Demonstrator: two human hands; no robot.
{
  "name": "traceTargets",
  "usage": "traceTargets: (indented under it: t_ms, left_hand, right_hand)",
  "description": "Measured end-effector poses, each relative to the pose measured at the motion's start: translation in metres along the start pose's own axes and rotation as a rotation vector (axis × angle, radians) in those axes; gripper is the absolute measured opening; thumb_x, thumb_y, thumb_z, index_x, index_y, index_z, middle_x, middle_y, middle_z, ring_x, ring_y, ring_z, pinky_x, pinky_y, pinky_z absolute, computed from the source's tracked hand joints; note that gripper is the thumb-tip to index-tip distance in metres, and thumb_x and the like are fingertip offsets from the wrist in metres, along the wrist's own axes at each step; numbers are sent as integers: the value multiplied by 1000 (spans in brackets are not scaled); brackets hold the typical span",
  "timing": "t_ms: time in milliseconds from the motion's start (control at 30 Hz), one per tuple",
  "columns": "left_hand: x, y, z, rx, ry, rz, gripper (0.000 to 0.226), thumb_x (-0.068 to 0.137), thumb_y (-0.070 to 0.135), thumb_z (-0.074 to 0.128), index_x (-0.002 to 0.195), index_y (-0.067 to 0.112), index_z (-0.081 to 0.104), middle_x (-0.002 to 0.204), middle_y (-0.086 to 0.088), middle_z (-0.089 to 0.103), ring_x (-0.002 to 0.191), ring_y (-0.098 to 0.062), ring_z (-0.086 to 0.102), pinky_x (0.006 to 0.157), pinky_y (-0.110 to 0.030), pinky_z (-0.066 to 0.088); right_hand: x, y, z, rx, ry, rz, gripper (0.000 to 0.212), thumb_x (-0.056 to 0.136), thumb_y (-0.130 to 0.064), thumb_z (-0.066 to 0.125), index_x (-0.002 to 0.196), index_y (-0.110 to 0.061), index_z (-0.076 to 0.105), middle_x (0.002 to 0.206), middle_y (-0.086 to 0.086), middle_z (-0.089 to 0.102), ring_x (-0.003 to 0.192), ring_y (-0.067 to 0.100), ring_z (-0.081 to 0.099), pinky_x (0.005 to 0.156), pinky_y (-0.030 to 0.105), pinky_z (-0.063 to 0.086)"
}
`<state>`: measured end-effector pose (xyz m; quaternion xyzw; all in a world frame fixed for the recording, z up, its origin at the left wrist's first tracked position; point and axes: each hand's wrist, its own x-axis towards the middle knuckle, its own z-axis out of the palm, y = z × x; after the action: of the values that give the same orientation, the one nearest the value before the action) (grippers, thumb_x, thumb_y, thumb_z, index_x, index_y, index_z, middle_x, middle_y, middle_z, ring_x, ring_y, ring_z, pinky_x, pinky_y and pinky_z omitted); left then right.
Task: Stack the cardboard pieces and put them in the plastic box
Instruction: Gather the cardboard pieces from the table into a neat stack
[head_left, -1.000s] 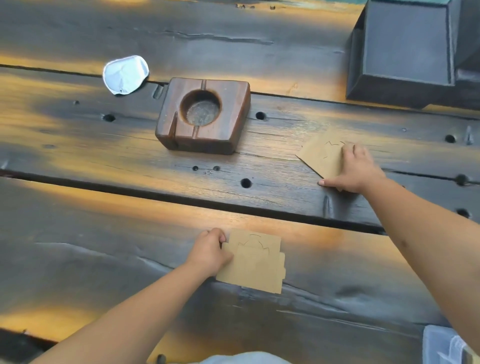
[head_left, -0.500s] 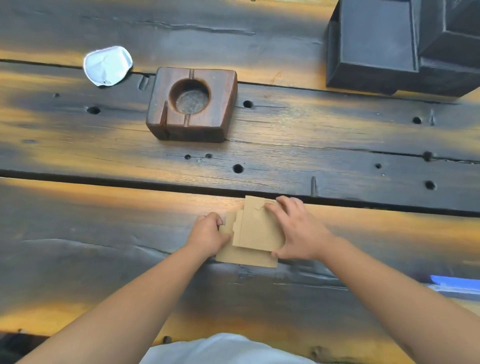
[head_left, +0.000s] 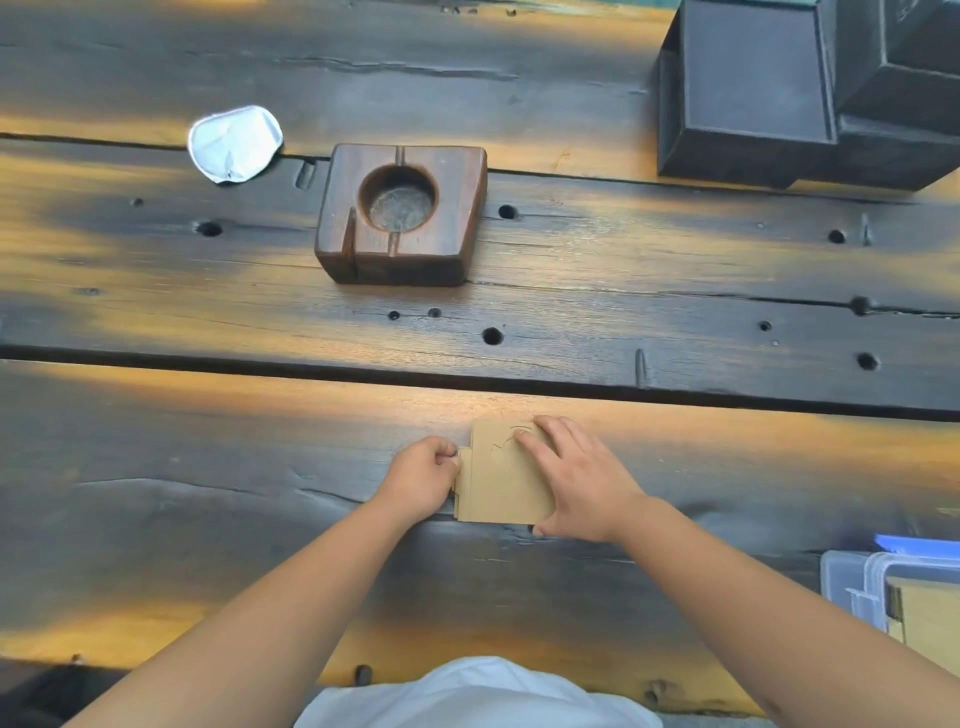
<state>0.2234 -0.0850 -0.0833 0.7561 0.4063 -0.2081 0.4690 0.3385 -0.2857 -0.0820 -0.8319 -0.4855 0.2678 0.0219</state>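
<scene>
Surface: dark, weathered plank table (head_left: 156, 519), with gaps between the boards and scattered round holes.
Cardboard stack (head_left: 501, 480): brown pieces lying flat on the near plank, near the table's front edge, roughly centred. Top piece shows a cut outline near its far edge. Edges of lower pieces stick out at the left side; not flush.
Left hand (head_left: 423, 480): at the stack's left edge, fingers curled, thumb and fingertips pinching the protruding left margin of the lower pieces.
Right hand (head_left: 576, 480): palm down on the right half of the stack, fingers spread flat across the top piece, thumb at the stack's near right corner. Presses rather than grips; not curled around anything.
Plastic box (head_left: 852, 587): clear, at the table's near right corner, partly cut off by the frame. A tan sheet (head_left: 924, 623) lies inside; cannot tell whether it is one piece or several. A blue edge (head_left: 914, 545) shows just behind the box. Box is well apart from the stack.
Wooden ashtray (head_left: 402, 215): brown block with a round recess and slots, on the middle plank, beyond the stack.
Foil lid (head_left: 234, 143): crumpled, silvery, left of the ashtray toward the far edge.
Dark boxes (head_left: 753, 93): at the far right corner.
Clothing: white garment (head_left: 467, 696) at the bottom of the frame.
</scene>
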Motion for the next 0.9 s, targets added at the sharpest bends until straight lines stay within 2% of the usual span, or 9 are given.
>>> traceTargets:
  t_ms: [133,300,367,433,500,567,700,833,900]
  left_hand:
    - [-1,2,2,36,3,16,15,90,19,59,104,16,63,90,2,64,89,-15,60,78,-22,42]
    - [1,3,2,92,21,20,14,89,16,61,103,16,63,94,1,65,92,-16,60,79,-24,44]
    - [1,2,4,88,63,6,17,90,16,60,106,14,63,94,0,65,92,-17,59,80,-24,44]
    - [0,2,5,79,139,-19,18,90,17,60,106,13,65,96,-1,65,90,-17,58,79,-23,41]
    - [-3,2,5,96,177,-21,15,90,18,61,100,11,69,95,-4,68,89,-18,59,78,-22,41]
    - [-7,4,7,139,156,-5,15,89,19,60,85,9,71,87,-6,71,85,-22,62,73,-25,45]
    - [-9,11,9,194,137,-13,21,88,20,59,74,9,70,76,-7,69,77,-24,60,64,-29,46]
    - [-6,13,8,203,108,-16,9,86,20,62,87,16,71,81,-1,67,81,-19,58,65,-25,42]
    - [-7,10,8,178,101,-9,11,85,18,63,95,18,69,80,4,64,80,-15,55,66,-24,40]
  right_hand:
    - [4,-4,2,-30,-23,21,120,60,-67,73,150,-24,6,159,8,9,146,28,5,118,47,16]
    - [0,-8,7,-10,-26,46,124,62,-74,67,152,-25,-4,163,5,-12,148,24,-14,120,46,3]
    - [-8,-12,10,129,26,132,117,66,-74,62,152,-26,-2,162,1,-15,147,21,-15,119,45,3]
    - [-16,-17,14,378,190,357,95,76,-60,64,149,-22,19,160,2,9,146,23,6,116,44,19]
    - [-22,-20,19,621,343,645,68,83,-43,68,138,-15,40,141,6,42,130,24,37,106,36,35]
    - [-23,-23,21,793,324,828,54,85,-34,68,131,-10,50,125,6,58,112,21,53,92,29,42]
    - [-15,-30,23,824,219,865,38,87,-26,66,121,-13,57,112,3,65,90,15,54,74,24,39]
    - [-8,-25,24,913,143,892,32,83,-20,72,110,-16,55,107,3,66,92,20,59,70,26,42]
    - [-7,-21,25,973,128,878,35,80,-18,76,109,-15,57,104,1,65,92,20,62,69,27,45]
